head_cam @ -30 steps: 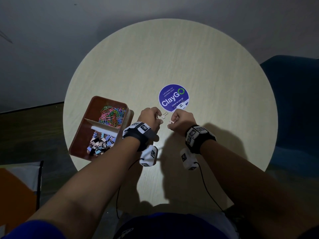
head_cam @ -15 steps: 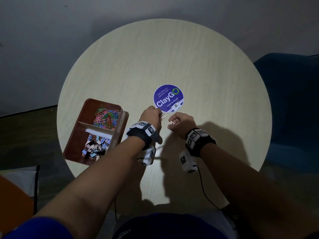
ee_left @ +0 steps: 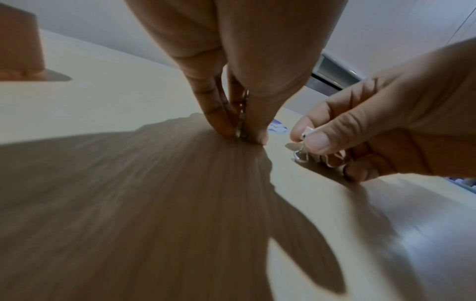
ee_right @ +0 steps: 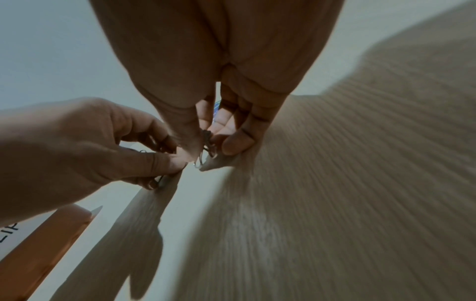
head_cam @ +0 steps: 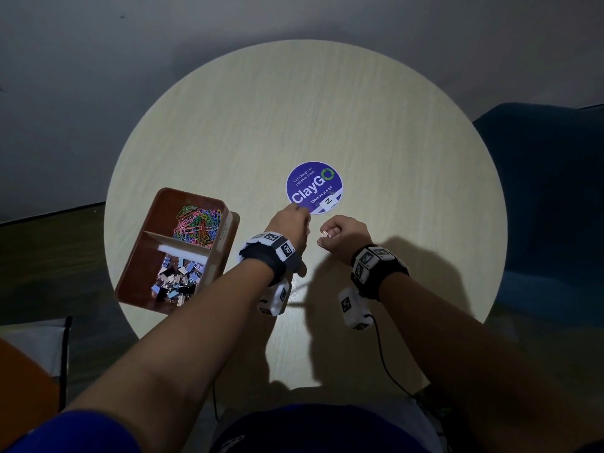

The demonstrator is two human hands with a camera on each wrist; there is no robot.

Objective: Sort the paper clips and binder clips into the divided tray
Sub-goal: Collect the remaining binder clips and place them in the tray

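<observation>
Purple sticker (head_cam: 313, 186) just beyond hands

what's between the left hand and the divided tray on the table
Nothing: in the head view only bare tabletop separates the left hand from the divided tray; the left wrist band sits above part of that gap.

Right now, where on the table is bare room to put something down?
Bare: the table beyond the purple sticker, and its right side. Crowded: the tray at the left edge, and beside the sticker, where the left hand and right hand work.
</observation>
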